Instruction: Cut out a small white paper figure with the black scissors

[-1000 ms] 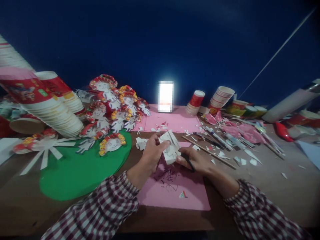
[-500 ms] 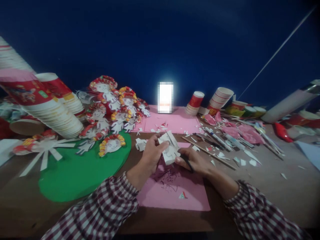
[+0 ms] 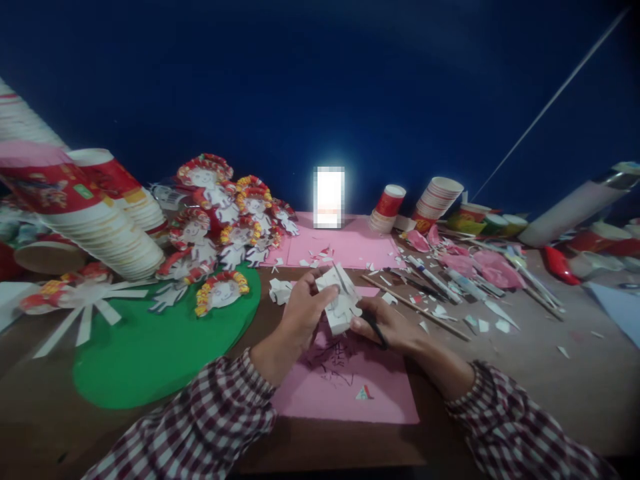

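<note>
In front of me, my left hand (image 3: 303,307) is closed on a piece of white paper (image 3: 339,323), thumb on top of it. A curved outline is cut into its right side. My right hand (image 3: 385,323) grips dark-handled scissors (image 3: 376,329), whose blades lie against the paper. Part of the scissors is hidden by my fingers and the paper. Beneath both hands lies a pink sheet (image 3: 345,400) with dark handwriting and a small printed scrap (image 3: 365,393) on it.
Left, paper figures (image 3: 223,293) with red and yellow trim lie by and on a green sheet (image 3: 165,360), near leaning paper cup stacks (image 3: 115,233). Right are pens (image 3: 430,277), a wooden stick (image 3: 425,312), crumpled pink paper (image 3: 495,268) and white scraps (image 3: 483,325). A glowing blurred rectangle (image 3: 329,197) stands behind.
The view has shifted slightly. Both hands keep their hold on the paper and scissors, with hardly any visible movement between them.
</note>
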The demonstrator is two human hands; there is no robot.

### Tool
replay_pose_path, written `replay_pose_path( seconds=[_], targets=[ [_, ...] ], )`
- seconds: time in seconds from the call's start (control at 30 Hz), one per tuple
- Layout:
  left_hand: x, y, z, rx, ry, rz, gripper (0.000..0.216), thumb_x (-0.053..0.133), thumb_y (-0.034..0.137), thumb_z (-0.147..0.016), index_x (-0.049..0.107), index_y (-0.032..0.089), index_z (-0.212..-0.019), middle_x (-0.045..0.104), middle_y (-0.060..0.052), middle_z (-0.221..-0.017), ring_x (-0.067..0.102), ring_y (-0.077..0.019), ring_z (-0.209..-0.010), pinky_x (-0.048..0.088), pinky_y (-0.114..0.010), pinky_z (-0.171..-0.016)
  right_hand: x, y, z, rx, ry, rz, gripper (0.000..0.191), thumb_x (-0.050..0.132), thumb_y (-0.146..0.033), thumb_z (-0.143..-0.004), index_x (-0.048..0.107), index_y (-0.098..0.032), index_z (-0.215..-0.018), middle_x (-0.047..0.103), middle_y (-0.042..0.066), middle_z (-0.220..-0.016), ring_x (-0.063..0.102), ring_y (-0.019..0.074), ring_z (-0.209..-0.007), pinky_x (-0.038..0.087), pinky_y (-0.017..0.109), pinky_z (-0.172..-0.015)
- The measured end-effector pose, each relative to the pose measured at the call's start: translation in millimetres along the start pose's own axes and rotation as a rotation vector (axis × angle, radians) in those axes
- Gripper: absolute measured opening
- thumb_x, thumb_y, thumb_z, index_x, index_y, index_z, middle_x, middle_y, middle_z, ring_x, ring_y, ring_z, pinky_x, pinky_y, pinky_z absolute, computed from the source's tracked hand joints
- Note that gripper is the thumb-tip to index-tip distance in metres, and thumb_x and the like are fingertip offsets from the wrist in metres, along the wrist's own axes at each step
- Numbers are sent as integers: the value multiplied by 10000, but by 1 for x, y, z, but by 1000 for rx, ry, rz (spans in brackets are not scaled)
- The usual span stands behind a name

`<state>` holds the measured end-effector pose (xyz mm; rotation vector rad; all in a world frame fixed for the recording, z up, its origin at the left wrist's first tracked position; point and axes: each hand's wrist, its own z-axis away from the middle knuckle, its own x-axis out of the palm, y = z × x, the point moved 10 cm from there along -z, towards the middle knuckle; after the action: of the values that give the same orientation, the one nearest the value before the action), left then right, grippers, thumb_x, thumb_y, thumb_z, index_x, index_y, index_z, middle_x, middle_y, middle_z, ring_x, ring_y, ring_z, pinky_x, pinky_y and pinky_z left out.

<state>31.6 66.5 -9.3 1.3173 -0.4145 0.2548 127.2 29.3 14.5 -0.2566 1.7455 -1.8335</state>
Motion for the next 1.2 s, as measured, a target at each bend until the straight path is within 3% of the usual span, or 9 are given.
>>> replay_pose_path(
  seconds=[1.2],
  targets=[
    [5,-3,1,-35,-26,96,529,704,209,-644,498,160,-1129,653,-26,-762,618,-148,-608,507,-283,-588,-6,6,-1,22,76,-43,480,666,-580,-661,549,-119,-731,436,-31,-586,345,73,-515,244,191,-443]
  ],
)
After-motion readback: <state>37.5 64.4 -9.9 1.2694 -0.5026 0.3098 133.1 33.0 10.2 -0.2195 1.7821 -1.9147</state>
